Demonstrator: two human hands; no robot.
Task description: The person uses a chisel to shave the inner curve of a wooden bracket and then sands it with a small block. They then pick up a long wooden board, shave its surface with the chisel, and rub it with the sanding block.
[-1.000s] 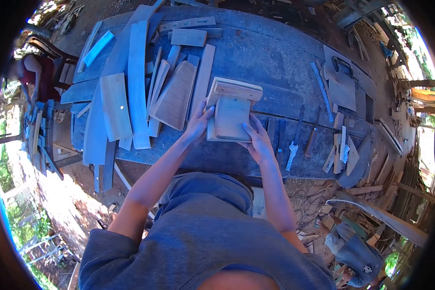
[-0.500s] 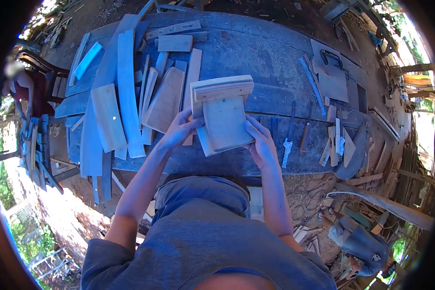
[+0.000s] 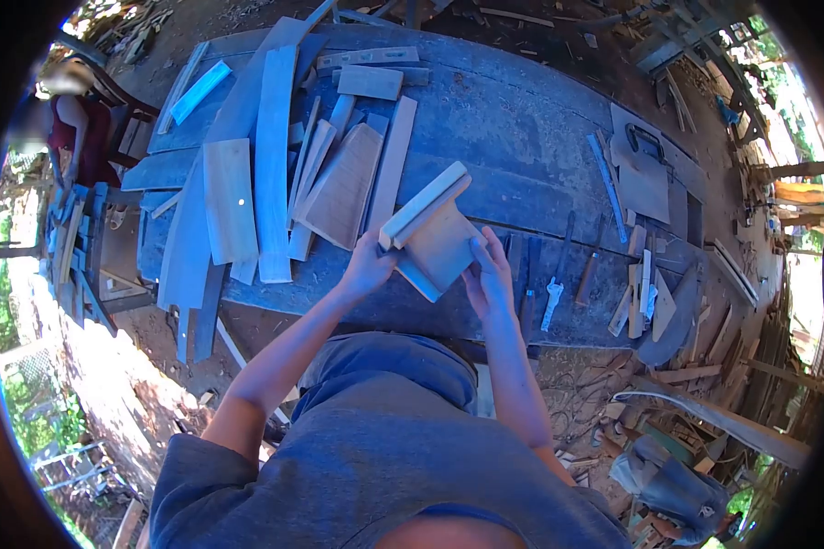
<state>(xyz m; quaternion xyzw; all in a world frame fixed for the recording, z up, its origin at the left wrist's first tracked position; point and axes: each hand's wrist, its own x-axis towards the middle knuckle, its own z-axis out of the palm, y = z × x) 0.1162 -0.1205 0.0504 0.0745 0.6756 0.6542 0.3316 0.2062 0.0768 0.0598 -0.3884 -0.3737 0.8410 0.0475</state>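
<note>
Between my hands, above the near side of the workbench (image 3: 504, 119), is a small wooden assembly (image 3: 439, 242): a flat board with thicker strips along its upper edge. It is tilted, its stripped edge rising to the right. My left hand (image 3: 369, 263) grips its left corner, thumb near the strip's end. My right hand (image 3: 488, 273) holds the right edge, with the thumb on the board's face and the other fingers partly hidden behind. Loose boards lie left of the assembly, among them a wide tapered board (image 3: 343, 188) and a small block (image 3: 370, 82).
Long planks (image 3: 275, 165) cover the bench's left side. On the right lie a C-clamp (image 3: 645, 139), a wooden-handled tool (image 3: 588, 279), a ruler-like strip (image 3: 606, 188) and wood offcuts (image 3: 645, 293). One person (image 3: 82, 137) is at far left, another (image 3: 673, 485) at lower right.
The wooden assembly has turned counterclockwise, from nearly level to slanted, with both hands still on it. The view has shifted, so the bench and boards appear further right.
</note>
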